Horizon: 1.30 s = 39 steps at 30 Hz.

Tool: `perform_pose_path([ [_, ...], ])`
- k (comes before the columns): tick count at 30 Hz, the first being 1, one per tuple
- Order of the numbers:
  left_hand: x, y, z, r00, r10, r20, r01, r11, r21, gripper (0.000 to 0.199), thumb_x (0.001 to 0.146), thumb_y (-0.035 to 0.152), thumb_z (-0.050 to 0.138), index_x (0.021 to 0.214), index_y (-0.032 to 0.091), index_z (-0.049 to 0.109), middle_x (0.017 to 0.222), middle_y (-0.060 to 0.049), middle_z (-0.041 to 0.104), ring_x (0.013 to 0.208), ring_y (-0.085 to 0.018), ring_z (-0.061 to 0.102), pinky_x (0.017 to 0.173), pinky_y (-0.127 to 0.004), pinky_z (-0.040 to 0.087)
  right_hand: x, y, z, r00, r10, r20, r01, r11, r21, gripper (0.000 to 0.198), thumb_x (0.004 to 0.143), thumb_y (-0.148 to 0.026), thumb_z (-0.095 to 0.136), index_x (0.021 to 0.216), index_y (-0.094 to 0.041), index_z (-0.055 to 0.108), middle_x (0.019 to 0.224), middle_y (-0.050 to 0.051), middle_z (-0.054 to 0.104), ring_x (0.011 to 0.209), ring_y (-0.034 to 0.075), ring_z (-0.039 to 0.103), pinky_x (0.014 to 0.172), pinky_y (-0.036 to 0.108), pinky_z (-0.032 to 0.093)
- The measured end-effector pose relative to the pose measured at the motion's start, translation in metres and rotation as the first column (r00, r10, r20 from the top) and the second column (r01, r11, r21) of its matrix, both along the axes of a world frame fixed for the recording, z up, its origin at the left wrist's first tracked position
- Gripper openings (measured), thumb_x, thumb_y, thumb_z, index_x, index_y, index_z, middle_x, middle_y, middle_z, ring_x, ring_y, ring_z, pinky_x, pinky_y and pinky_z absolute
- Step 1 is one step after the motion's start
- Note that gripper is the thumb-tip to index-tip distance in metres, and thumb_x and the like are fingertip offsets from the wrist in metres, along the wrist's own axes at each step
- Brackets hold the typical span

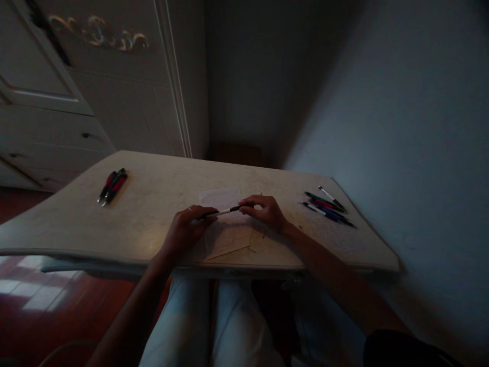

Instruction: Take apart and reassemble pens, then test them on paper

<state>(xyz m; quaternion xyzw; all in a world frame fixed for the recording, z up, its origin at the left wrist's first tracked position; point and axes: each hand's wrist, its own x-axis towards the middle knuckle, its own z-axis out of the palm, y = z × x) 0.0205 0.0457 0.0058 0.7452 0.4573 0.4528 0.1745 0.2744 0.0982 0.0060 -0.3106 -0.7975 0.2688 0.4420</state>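
Note:
A white-and-black pen (226, 211) is held level above the table between my two hands. My left hand (191, 220) pinches its left end, thumb and fingers closed on it. With thumb and forefinger, my right hand (264, 210) grips the dark right end. Sheets of paper (229, 239) with faint handwriting lie beneath the hands, partly covered by them. To the right rests a loose group of several pens (326, 206), some dark, blue, red and white. On the left a small bunch of pens (113, 187) in red, green and black lies together.
The pale tabletop (160, 178) has a curved front edge close to my legs. A white cabinet (130, 107) stands behind on the left, and a bare wall (401, 153) borders the right side. Another written sheet (336, 237) lies under the right-hand pens.

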Motion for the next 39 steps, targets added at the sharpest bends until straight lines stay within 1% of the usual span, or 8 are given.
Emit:
perform_pose_path([
  [6,0.0015,-0.0022,0.0027,0.998,0.052,0.037,-0.053,0.999,0.004,0.020,0.081,0.035,0.070,0.094,0.022,0.077,0.087,-0.004,0.077,0.074,-0.018,0.069,0.069,-0.028,0.054,-0.0008,-0.0018,-0.0003,1.000,-0.026,-0.010,0.026,0.998,-0.063,0.023,0.080,-0.038,0.075,0.095,-0.021,0.078,0.085,0.005,0.077,0.070,0.015,0.066,0.068,0.028,0.051],
  [10,0.0015,-0.0031,0.0030,0.993,0.110,0.051,-0.110,0.994,0.004,0.021,0.080,0.037,0.071,0.094,0.022,0.077,0.084,-0.003,0.077,0.069,-0.017,0.067,0.068,-0.028,0.054,-0.0017,-0.0019,-0.0009,1.000,-0.001,0.010,0.002,0.999,-0.051,0.024,0.080,-0.038,0.075,0.095,-0.020,0.078,0.087,0.005,0.077,0.071,0.015,0.066,0.069,0.028,0.052],
  [14,0.0016,-0.0030,0.0035,0.990,0.125,0.070,-0.124,0.992,-0.016,0.026,0.079,0.041,0.071,0.094,0.022,0.078,0.083,-0.003,0.077,0.068,-0.017,0.067,0.068,-0.028,0.055,-0.0032,-0.0020,-0.0001,1.000,0.013,0.025,-0.011,0.998,-0.054,0.024,0.082,-0.039,0.073,0.095,-0.019,0.078,0.084,0.005,0.076,0.070,0.014,0.066,0.068,0.028,0.051],
  [19,0.0024,-0.0030,0.0049,0.988,0.117,0.096,-0.111,0.991,-0.071,0.028,0.080,0.044,0.070,0.094,0.021,0.077,0.085,-0.004,0.077,0.071,-0.018,0.069,0.070,-0.028,0.057,-0.0041,-0.0036,0.0031,1.000,0.020,-0.009,-0.021,0.992,-0.125,0.024,0.084,-0.039,0.071,0.095,-0.018,0.077,0.074,0.002,0.072,0.065,0.013,0.062,0.065,0.026,0.049],
  [23,0.0025,-0.0025,0.0050,0.988,0.101,0.115,-0.093,0.993,-0.068,0.029,0.081,0.045,0.069,0.095,0.022,0.077,0.089,-0.004,0.078,0.074,-0.019,0.070,0.071,-0.029,0.057,-0.0042,-0.0052,0.0056,0.999,0.044,-0.002,-0.044,0.995,-0.092,0.022,0.085,-0.038,0.070,0.094,-0.019,0.077,0.082,0.004,0.073,0.070,0.013,0.062,0.069,0.028,0.049],
  [28,0.0030,-0.0033,0.0061,0.990,0.079,0.115,-0.075,0.996,-0.041,0.026,0.082,0.043,0.068,0.094,0.021,0.077,0.087,-0.004,0.077,0.073,-0.018,0.069,0.070,-0.028,0.056,-0.0058,-0.0067,0.0072,0.999,0.044,0.011,-0.043,0.998,-0.053,0.018,0.085,-0.034,0.070,0.092,-0.018,0.077,0.083,0.004,0.074,0.071,0.014,0.063,0.070,0.028,0.049],
  [35,0.0028,-0.0055,0.0067,0.992,0.026,0.122,-0.026,1.000,0.002,0.017,0.081,0.034,0.070,0.090,0.022,0.076,0.087,-0.003,0.077,0.079,-0.018,0.070,0.074,-0.029,0.057,-0.0063,-0.0080,0.0079,0.999,0.030,0.013,-0.029,0.992,-0.123,0.021,0.085,-0.036,0.069,0.092,-0.017,0.076,0.079,0.003,0.072,0.069,0.013,0.062,0.066,0.026,0.047],
  [39,0.0029,-0.0052,0.0064,0.989,0.009,0.146,-0.014,0.999,0.031,0.013,0.082,0.032,0.069,0.087,0.023,0.077,0.089,-0.004,0.076,0.082,-0.018,0.071,0.077,-0.030,0.058,-0.0065,-0.0082,0.0076,0.997,0.072,0.018,-0.070,0.992,-0.107,0.021,0.084,-0.036,0.070,0.090,-0.017,0.076,0.079,0.004,0.073,0.069,0.013,0.062,0.066,0.026,0.047],
])
